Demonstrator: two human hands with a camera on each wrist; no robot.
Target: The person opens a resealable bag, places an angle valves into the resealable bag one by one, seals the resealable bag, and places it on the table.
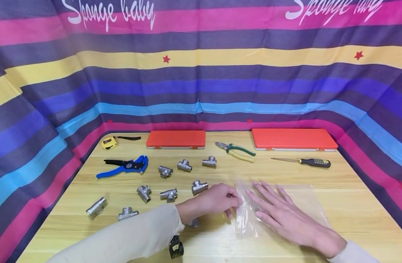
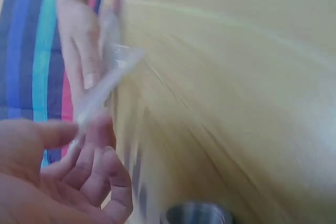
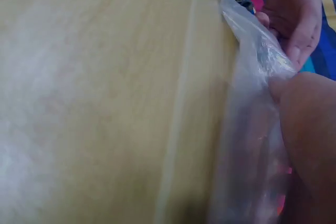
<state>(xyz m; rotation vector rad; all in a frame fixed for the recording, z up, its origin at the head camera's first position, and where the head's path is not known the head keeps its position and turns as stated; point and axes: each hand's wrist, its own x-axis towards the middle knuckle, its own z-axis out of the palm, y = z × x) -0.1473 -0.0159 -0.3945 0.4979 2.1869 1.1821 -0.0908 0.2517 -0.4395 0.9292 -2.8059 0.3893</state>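
A clear plastic bag (image 1: 248, 221) lies on the right half of the wooden table. My left hand (image 1: 217, 199) pinches its left edge between thumb and fingers; in the left wrist view that edge of the bag (image 2: 113, 74) is lifted. Spread over the bag, my right hand (image 1: 288, 219) presses on it with straight fingers. The right wrist view shows the bag (image 3: 244, 124) running beneath that hand. Steel pipe tees lie left of the bag, the nearest a tee (image 1: 199, 187) just behind my left wrist. Another tee (image 1: 193, 223) is partly hidden under the left forearm.
Several more tees, such as one (image 1: 144, 193), are scattered at left. Farther back are blue-handled cutters (image 1: 125, 166), a yellow tape measure (image 1: 109, 143), pliers (image 1: 237, 151), a screwdriver (image 1: 306, 162) and two red cases (image 1: 176, 139). Striped cloth (image 1: 201, 87) encloses the table's back and sides.
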